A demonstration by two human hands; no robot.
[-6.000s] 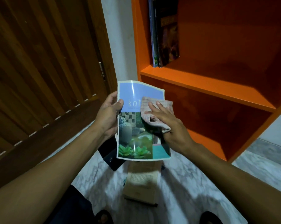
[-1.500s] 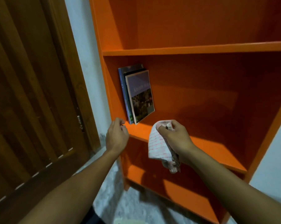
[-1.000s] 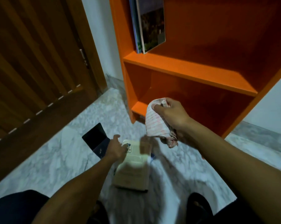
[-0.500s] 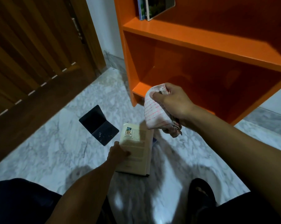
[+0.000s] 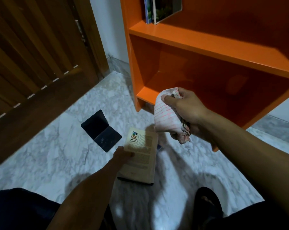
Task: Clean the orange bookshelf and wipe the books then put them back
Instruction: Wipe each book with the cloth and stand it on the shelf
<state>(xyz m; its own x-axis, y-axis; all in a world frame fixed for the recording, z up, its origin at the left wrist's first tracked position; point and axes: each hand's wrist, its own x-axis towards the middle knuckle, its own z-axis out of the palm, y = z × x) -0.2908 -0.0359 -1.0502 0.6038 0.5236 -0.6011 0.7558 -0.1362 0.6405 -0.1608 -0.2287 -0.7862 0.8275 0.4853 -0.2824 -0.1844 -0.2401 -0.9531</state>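
While both hands are busy, scene: floor in front of orange bookshelf (image 5: 206, 45).
Left hand (image 5: 123, 155): grips tan book (image 5: 141, 155) lying on floor below bookshelf.
Right hand (image 5: 185, 112): clutches bunched cloth (image 5: 165, 117), in front of bookshelf's lowest compartment.
Shelved books (image 5: 163, 9): upright, bookshelf's left end.
Dark book (image 5: 101, 130): on floor, left of bookshelf.

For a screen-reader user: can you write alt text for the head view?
A person's left hand grips a tan book lying on the marble floor, while the right hand holds a bunched cloth. A dark folder lies beside it; two books stand in the orange bookshelf.
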